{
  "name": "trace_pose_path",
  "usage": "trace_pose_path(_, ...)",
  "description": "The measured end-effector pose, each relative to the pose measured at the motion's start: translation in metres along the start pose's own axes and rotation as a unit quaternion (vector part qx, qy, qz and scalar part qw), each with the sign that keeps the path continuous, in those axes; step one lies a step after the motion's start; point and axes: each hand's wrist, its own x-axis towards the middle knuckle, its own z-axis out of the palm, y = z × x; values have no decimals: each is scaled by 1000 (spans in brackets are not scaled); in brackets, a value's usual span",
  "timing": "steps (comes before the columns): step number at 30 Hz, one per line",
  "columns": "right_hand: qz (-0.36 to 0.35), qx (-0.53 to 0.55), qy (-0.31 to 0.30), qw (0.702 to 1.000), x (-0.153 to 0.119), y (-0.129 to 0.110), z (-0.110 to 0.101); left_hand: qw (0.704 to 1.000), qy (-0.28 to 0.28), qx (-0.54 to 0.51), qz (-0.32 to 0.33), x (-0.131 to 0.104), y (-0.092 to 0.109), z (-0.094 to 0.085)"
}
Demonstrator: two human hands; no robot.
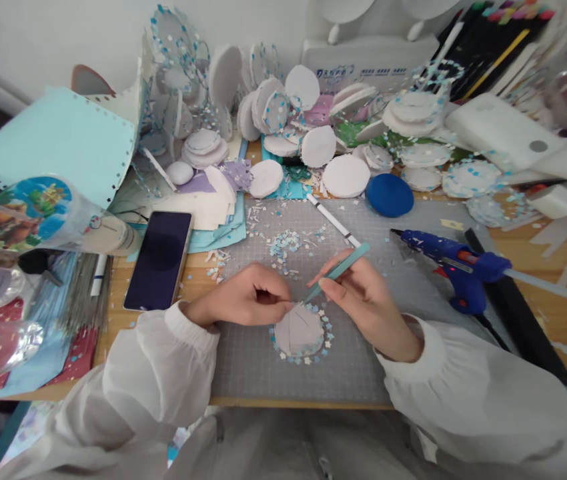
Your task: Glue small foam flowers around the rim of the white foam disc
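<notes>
A pair of teal tweezers [347, 261] is held in my right hand [371, 303], its tip pointing down and left at the top edge of a round white disc [299, 332]. Small white and blue star-shaped pieces [327, 337] ring most of the disc's rim. My left hand [248, 295] is closed in a pinch at the disc's upper left edge. What lies between its fingertips is hidden. Just beyond the hands, a loose heap of tiny blue and white pieces [283, 245] lies on the grey cutting mat [248, 373].
A blue glue gun [456, 263] lies at the right, beside a black bar [518, 313]. A white pen [333, 220] and a blue round lid [389, 195] are farther back. At the left lies a phone [158, 260]. Many white discs [346, 176] crowd the back.
</notes>
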Motion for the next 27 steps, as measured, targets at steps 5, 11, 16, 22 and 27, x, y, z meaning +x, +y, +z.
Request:
trace_pose_path(5, 25, 0, 4, 1000, 0, 0, 1, 1000, -1, 3, -9, 0, 1, -1)
trace_pose_path(11, 34, -12, 2, 999, 0, 0, 2, 1000, -5, 9, -14, 0, 0, 0)
trace_pose_path(16, 39, -21, -11, 999, 1, 1, 0, 1000, -9, 13, -8, 0, 0, -1)
trace_pose_path(22, 44, -17, -22, 999, 2, -1, -1, 1000, -10, 11, 2, 1, 0, 0)
trace_pose_path(27, 52, 3, -7, 999, 4, 1, -2, 1000, -11, 13, -2, 0, 1, -1)
